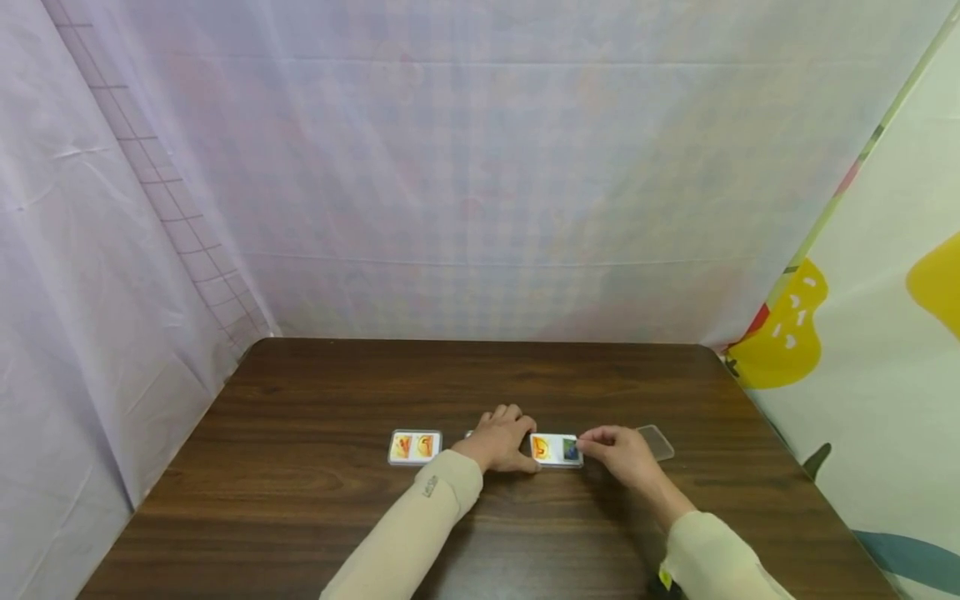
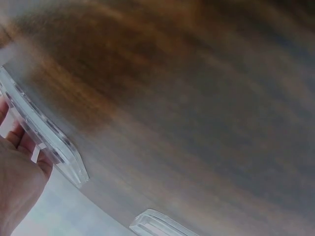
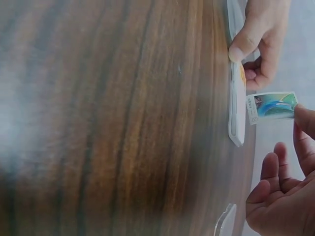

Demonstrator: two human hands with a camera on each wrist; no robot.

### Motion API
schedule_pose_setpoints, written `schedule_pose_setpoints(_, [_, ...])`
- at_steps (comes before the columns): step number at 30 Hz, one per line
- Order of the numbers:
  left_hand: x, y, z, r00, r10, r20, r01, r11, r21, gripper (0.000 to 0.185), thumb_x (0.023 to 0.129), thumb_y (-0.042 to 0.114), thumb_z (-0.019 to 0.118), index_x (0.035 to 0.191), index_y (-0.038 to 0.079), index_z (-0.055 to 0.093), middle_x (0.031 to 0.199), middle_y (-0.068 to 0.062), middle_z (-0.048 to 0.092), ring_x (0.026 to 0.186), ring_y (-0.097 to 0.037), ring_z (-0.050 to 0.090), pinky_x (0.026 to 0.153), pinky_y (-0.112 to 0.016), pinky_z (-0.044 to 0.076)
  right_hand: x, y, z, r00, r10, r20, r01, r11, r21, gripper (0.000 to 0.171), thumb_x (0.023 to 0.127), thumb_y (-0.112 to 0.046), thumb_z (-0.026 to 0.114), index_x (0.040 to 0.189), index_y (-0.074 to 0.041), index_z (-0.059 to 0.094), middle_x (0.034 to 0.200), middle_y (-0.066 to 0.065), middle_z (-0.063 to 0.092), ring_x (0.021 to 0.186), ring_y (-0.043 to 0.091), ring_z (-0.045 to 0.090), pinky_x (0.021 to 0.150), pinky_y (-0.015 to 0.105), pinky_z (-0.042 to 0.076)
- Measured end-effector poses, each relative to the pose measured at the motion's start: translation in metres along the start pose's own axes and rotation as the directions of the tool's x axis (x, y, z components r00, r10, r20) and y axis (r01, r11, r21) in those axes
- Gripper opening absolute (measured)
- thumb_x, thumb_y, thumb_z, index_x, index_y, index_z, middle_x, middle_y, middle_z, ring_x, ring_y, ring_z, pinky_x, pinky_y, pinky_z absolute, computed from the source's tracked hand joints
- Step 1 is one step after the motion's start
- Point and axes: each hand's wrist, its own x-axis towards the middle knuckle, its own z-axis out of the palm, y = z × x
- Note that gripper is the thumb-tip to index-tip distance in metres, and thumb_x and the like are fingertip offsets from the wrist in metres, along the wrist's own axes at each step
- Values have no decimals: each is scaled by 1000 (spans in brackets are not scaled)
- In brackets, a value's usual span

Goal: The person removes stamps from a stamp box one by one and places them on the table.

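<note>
My left hand reaches across a flat clear case, holding its left end between thumb and fingers. An orange picture stamp lies on the case's white insert. From the right, my right hand pinches a small blue-green stamp by one edge, thumb against fingers. The stamp is held over the right half of the case, tilted up from it in the right wrist view. The right hand's other fingers are loosely bent. Part of another clear case shows beside the left hand in the left wrist view.
At the left lies a second clear case with two orange stamps in it. A transparent lid lies flat just right of my right hand. The dark wood table ends at a pale curtain behind.
</note>
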Motion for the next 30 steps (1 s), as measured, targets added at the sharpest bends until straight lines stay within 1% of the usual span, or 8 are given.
schedule_pose_setpoints(2, [0, 0, 0, 1000, 3, -2, -3, 1000, -8, 58, 84, 54, 73, 129, 22, 58, 125, 0, 49, 117, -18, 43, 99, -37, 35, -4, -1, -1, 1000, -2, 12, 2, 1000, 7, 20, 89, -21, 74, 93, -1, 74, 92, 7, 72, 83, 15, 57, 73, 32, 42])
schedule_pose_setpoints(6, [-1, 0, 0, 1000, 10, -10, -10, 1000, -15, 57, 84, 53, 73, 129, 21, 58, 126, -1, 49, 117, -19, 43, 99, -38, 35, -12, -3, 0, 999, 22, 33, -23, 999, 27, 17, 88, -19, 74, 92, -3, 73, 89, 5, 70, 79, 16, 54, 71, 32, 41])
schedule_pose_setpoints(10, [0, -1, 1, 1000, 9, -9, -9, 1000, -6, 57, 84, 53, 73, 129, 22, 57, 127, -1, 49, 118, -18, 43, 100, -38, 35, -18, -2, 2, 998, 22, 52, -24, 999, 34, 16, 87, -18, 76, 91, -3, 73, 90, 5, 70, 81, 16, 54, 71, 33, 41])
schedule_pose_setpoints(14, [1, -2, 2, 1000, 11, -13, -11, 1000, 1, 57, 84, 54, 72, 128, 22, 58, 126, 0, 49, 118, -18, 43, 100, -38, 35, -23, -1, 4, 998, 26, 61, -28, 999, 44, 17, 85, -18, 77, 90, -2, 73, 88, 4, 69, 80, 16, 55, 72, 33, 41])
schedule_pose_setpoints(19, [1, -3, 3, 1000, 12, -13, -12, 1000, -1, 56, 84, 55, 72, 128, 23, 58, 127, 0, 49, 118, -18, 43, 100, -38, 35, -27, 2, 7, 996, 40, 82, -47, 996, 82, 16, 85, -15, 76, 90, 0, 73, 87, 5, 70, 81, 15, 56, 75, 33, 42])
schedule_pose_setpoints(25, [1, -3, 2, 1000, 15, -6, -15, 1000, -10, 56, 84, 55, 72, 128, 23, 58, 127, 0, 49, 116, -18, 43, 99, -38, 35, -26, 6, 10, 996, 73, 56, -78, 993, 87, 16, 84, -13, 76, 89, 1, 73, 85, 5, 69, 80, 15, 54, 73, 32, 41])
schedule_pose_setpoints(28, [1, -3, 2, 1000, 17, -6, -17, 1000, -14, 56, 84, 55, 72, 128, 22, 58, 125, 0, 49, 116, -18, 43, 99, -37, 35, -25, 8, 12, 995, 89, 42, -92, 993, 75, 15, 84, -13, 76, 89, 1, 73, 84, 4, 68, 79, 16, 53, 71, 32, 41])
schedule_pose_setpoints(30, [1, -3, 3, 1000, 17, -7, -18, 1000, -12, 57, 84, 55, 72, 128, 22, 58, 125, 0, 49, 116, -17, 43, 99, -37, 35, -24, 10, 13, 996, 83, 33, -84, 995, 50, 13, 84, -13, 76, 88, 0, 73, 82, 4, 68, 77, 16, 53, 69, 33, 41])
